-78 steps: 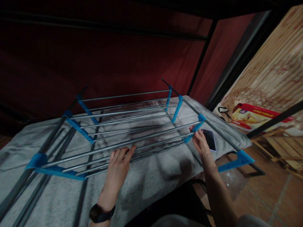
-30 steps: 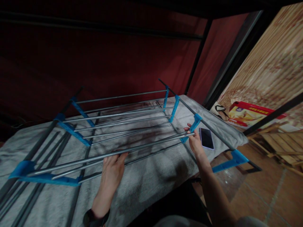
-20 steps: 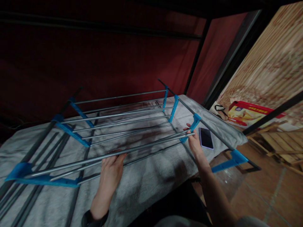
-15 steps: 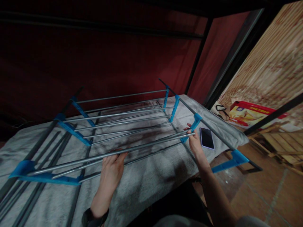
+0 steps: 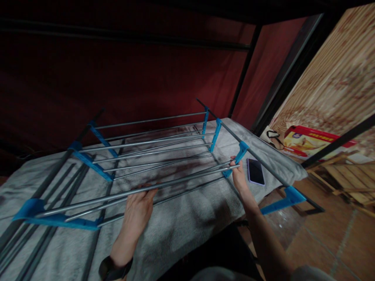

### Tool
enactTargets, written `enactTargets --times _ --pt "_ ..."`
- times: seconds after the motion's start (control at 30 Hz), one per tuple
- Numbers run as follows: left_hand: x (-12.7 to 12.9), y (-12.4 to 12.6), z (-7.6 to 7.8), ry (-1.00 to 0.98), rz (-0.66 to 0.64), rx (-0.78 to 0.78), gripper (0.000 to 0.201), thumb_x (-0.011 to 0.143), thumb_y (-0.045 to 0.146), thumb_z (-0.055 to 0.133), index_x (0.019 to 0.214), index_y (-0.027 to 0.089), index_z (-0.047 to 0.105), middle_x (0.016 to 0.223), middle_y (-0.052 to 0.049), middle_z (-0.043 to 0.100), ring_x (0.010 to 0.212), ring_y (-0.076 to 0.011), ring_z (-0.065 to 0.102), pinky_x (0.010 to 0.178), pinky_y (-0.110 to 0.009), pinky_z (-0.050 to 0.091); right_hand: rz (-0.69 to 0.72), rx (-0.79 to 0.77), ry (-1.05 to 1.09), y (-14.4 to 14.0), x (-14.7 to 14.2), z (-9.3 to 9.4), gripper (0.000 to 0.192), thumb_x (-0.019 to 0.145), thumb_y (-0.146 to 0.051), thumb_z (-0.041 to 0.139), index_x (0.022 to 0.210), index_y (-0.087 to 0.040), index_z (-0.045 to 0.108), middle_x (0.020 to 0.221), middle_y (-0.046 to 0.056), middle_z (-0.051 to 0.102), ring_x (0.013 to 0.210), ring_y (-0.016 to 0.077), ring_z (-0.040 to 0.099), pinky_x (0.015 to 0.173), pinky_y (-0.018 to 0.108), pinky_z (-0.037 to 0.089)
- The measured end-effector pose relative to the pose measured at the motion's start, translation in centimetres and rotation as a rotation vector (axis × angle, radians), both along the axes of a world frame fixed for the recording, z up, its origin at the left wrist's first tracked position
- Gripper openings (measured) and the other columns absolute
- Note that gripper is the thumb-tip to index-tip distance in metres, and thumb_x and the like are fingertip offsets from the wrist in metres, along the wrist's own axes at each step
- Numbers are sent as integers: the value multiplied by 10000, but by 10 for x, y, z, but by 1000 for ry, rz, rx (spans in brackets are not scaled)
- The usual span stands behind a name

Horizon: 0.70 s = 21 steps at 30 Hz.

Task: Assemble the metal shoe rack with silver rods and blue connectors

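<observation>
A rack frame of grey metal tubes joined by blue plastic brackets (image 5: 91,160) lies on its side on a grey blanket (image 5: 181,222). My left hand (image 5: 140,205) is closed around a front metal tube (image 5: 172,182) near its middle, the fingers partly hidden behind it. At the tube's right end, my right hand (image 5: 238,173) grips it beside a blue bracket (image 5: 241,151). That end lies close to the bracket; whether it sits in a socket I cannot tell. The tube's left end meets the front left bracket (image 5: 29,210).
Several loose dark tubes (image 5: 63,187) lie on the blanket at left. A phone (image 5: 256,171) rests right of my right hand. A blue bracket (image 5: 285,200) juts past the blanket's edge. Beyond are a red and yellow box (image 5: 310,140) and a wooden slatted piece (image 5: 345,179). Dark metal posts (image 5: 246,74) stand behind.
Almost nothing differs. The fingers of my right hand have drawn in closer around the tube's end by the bracket. My left hand keeps its place on the tube.
</observation>
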<state>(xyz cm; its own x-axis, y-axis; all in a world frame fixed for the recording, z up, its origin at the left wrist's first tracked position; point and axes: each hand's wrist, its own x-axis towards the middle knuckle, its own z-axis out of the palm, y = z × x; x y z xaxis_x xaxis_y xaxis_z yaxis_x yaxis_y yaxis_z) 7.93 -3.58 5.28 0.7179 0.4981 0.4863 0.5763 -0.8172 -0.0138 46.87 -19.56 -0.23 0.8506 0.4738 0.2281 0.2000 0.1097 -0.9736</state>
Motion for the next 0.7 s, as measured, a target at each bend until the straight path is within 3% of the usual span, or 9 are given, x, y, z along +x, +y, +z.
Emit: enactTargets --times 0.43,0.7 --pt "-2 5 -7 -56 -14 45 376 918 136 435 1069 215 770 855 -87 739 866 -250 680 820 -355 464 0 -41 -32 -4 -5 6 465 900 -592 579 1243 -278 567 1084 30 571 955 215 520 900 384 438" --pt "-1 1 -1 -68 -16 33 403 912 126 422 1099 229 763 879 -84 743 892 -240 680 826 -342 469 17 -17 -32 -5 -2 0 457 911 -586 569 1252 -282 579 1096 29 573 998 227 516 916 391 428"
